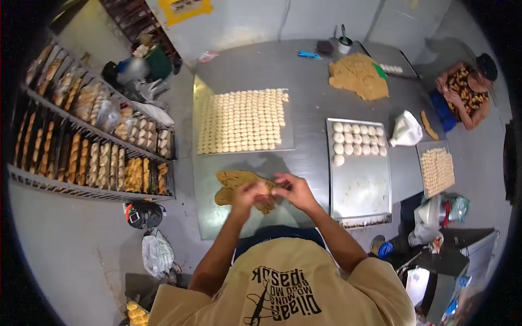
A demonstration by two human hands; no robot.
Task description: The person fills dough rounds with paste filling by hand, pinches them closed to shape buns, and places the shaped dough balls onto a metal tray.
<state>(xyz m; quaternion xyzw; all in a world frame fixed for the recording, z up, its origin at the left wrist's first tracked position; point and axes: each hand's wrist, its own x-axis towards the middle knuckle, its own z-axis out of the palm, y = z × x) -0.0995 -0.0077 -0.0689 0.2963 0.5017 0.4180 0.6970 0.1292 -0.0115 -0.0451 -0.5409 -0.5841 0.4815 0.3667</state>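
Note:
On the metal table in front of me lies a flattened, lumpy mass of brown dough or filling (234, 178). My left hand (249, 198) is over its right part, fingers curled and partly blurred around something small and pale that I cannot make out. My right hand (294, 192) is close beside it, at the mass's right edge, thumb and fingers bent toward the left hand. What lies between its fingertips is too small to tell. Just beyond the hands, a tray (288, 140) bears many rows of small pale dough pieces (239, 120).
A metal tray (361, 190) with round white dough balls (358, 137) stands to the right. Farther off lie a larger brown mass (356, 76), a white bag (405, 129) and a tray of small pieces (436, 171). A person (468, 92) is at right; bread racks (92, 127) at left.

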